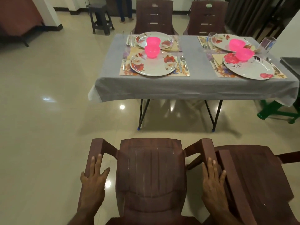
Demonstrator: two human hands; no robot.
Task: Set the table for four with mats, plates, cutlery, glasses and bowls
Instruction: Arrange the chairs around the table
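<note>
A table under a grey cloth carries several floral mats, each with a flowered plate and a pink bowl. Cutlery lies beside the plates, and a clear glass stands at the far right. In front of me is a brown plastic chair, well short of the table. My left hand rests flat on its left armrest with straight fingers. My right hand lies flat on its right armrest.
A second brown chair touches the first on its right. Two more brown chairs stand behind the table. A dark stool is at the back left, a green stool at the right. A person's legs show far back.
</note>
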